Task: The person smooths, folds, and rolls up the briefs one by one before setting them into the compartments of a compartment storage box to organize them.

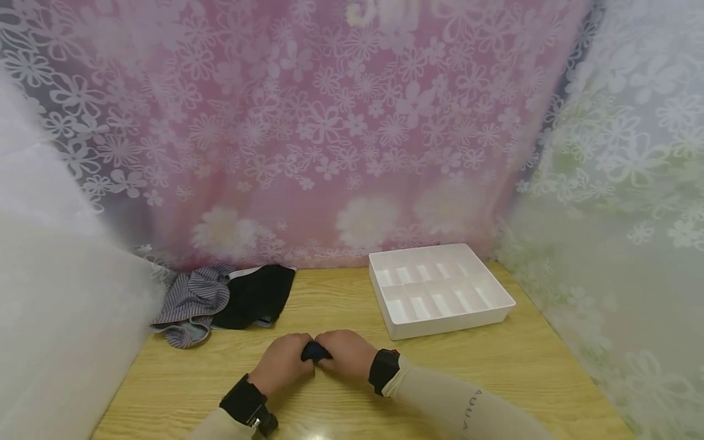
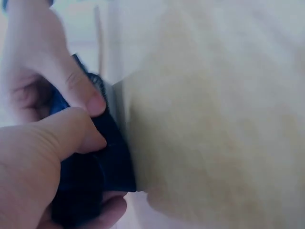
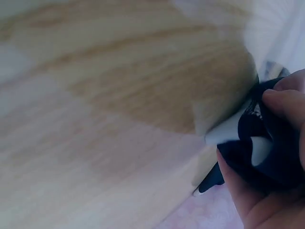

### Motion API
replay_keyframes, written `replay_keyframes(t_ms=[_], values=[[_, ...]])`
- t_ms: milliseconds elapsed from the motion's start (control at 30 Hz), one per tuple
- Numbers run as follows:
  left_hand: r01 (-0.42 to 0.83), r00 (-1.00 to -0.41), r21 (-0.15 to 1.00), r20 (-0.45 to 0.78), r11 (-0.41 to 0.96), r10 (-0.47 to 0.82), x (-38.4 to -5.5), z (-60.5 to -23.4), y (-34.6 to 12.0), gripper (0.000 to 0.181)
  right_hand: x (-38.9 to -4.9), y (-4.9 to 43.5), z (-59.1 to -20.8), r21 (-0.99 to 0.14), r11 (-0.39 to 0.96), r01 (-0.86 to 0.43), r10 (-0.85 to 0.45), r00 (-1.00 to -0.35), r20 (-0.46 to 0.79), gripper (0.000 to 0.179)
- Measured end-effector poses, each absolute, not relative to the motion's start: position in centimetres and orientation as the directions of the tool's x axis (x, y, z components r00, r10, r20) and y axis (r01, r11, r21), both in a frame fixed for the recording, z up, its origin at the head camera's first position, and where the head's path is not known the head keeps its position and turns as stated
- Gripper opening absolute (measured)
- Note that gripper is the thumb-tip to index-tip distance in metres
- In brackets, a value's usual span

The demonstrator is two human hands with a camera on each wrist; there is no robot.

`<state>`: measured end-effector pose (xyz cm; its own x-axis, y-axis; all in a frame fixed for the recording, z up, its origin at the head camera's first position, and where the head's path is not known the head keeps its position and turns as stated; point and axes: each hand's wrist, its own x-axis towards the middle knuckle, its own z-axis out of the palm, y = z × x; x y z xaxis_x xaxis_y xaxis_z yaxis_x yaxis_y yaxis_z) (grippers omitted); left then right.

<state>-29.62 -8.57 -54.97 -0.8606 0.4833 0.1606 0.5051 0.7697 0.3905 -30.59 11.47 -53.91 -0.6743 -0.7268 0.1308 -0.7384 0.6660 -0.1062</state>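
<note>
Both hands meet over the near middle of the table in the head view. Between them is a small bundle of dark navy cloth (image 1: pixel 315 351), folded or rolled up. My left hand (image 1: pixel 283 362) grips its left end, and my right hand (image 1: pixel 348 354) grips its right end. In the left wrist view the thumbs press side by side on the navy cloth (image 2: pixel 112 160), with left fingers curled beneath it. The right wrist view shows a curled fold of the cloth (image 3: pixel 281 162) pinched between the right thumb and fingers, with a pale patch inside the fold.
At the back left lie a crumpled striped garment (image 1: pixel 192 296) and a black cloth garment (image 1: pixel 255 296), side by side. A white tray (image 1: pixel 451 322) with two rows of compartments stands at the back right of the wooden table (image 1: pixel 330 299). Floral curtains (image 1: pixel 352 153) surround the table.
</note>
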Motion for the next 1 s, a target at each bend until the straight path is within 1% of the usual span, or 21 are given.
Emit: replay_keyframes(t_ms=[67,100,167,267,333,467,533,667,733,867,933,1000], values=[[0.500,-0.862,0.420,0.154,0.758,0.483,-30.0,-54.9,-8.7,0.021,-30.7,11.6,-53.9,-0.133,0.664,-0.736,-0.718,-0.677,0.161,0.033],[0.500,-0.860,0.435,0.150,0.749,0.487,-30.2,-54.9,-8.8,0.021,-30.8,11.6,-54.0,-0.110,0.662,-0.741,-0.720,-0.670,0.179,0.036],[0.498,-0.856,0.460,0.130,0.735,0.500,-30.5,-55.0,-9.0,0.020,-30.6,11.4,-54.1,-0.015,0.660,-0.751,-0.734,-0.649,0.200,0.040],[0.494,-0.848,0.506,0.102,0.707,0.519,-31.0,-55.0,-9.2,0.017,-30.3,11.0,-54.4,0.127,0.653,-0.747,-0.754,-0.623,0.207,0.034],[0.488,-0.844,0.529,0.084,0.694,0.529,-31.4,-54.9,-9.4,0.016,-30.3,10.8,-54.3,0.148,0.658,-0.738,-0.751,-0.631,0.194,0.032],[0.469,-0.843,0.563,0.057,0.681,0.534,-32.0,-54.6,-9.7,0.014,-30.9,10.8,-53.8,0.056,0.685,-0.726,-0.723,-0.669,0.175,0.026],[0.455,-0.849,0.578,0.053,0.677,0.525,-32.1,-54.2,-9.7,0.017,-31.5,10.9,-53.5,0.013,0.695,-0.719,-0.709,-0.682,0.179,0.026],[0.418,-0.876,0.631,0.091,0.653,0.473,-32.4,-53.1,-9.5,0.023,-32.8,10.9,-52.4,-0.023,0.713,-0.701,-0.681,-0.700,0.215,0.028],[0.393,-0.900,0.656,0.130,0.644,0.416,-32.6,-52.2,-9.3,0.028,-33.7,10.8,-51.8,-0.028,0.715,-0.699,-0.670,-0.695,0.262,0.031],[0.301,-0.951,0.754,0.188,0.584,0.247,-33.7,-49.9,-9.2,0.047,-35.6,10.7,-49.7,-0.061,0.720,-0.692,-0.637,-0.692,0.340,0.031],[0.278,-0.960,0.810,0.220,0.516,0.172,-34.5,-48.8,-9.1,0.054,-36.7,10.8,-48.6,-0.107,0.728,-0.677,-0.607,-0.709,0.359,0.030],[0.287,-0.958,0.842,0.254,0.457,0.134,-35.4,-48.0,-8.9,0.057,-37.6,11.1,-47.5,-0.186,0.745,-0.641,-0.560,-0.752,0.349,0.029]])
